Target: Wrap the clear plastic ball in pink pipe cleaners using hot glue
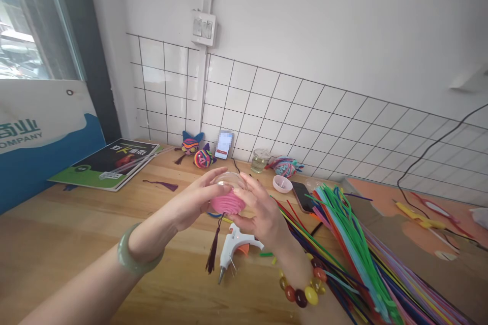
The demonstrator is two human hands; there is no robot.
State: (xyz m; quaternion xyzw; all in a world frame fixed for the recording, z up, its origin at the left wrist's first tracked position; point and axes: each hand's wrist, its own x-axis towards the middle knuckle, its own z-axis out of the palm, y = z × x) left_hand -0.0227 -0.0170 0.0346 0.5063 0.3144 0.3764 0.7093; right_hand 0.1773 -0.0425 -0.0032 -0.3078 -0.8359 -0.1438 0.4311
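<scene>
Between my two hands is a clear ball (pixel 233 179), its lower part wound with pink pipe cleaner (pixel 229 203). My left hand (pixel 196 194) is closed on its left side, thumb across the front. From the right, my right hand (pixel 261 208) grips the same ball with its fingers curled round. A dark purple tassel (pixel 214 249) hangs from the pink part. Below the ball a white hot glue gun (pixel 233 246) lies on the table, nozzle toward me. A thick bundle of coloured pipe cleaners (pixel 354 249) spreads to the right of my right hand.
Along the wall stand wrapped colourful ornaments (pixel 205 157), a lit phone (pixel 224 144), a glass jar (pixel 260 160) and a pink bowl (pixel 282 184). A dark phone (pixel 302 196) lies near the bundle. Magazines (pixel 114 160) and a loose tassel (pixel 162 184) are at left; yellow pliers (pixel 419 217) at right.
</scene>
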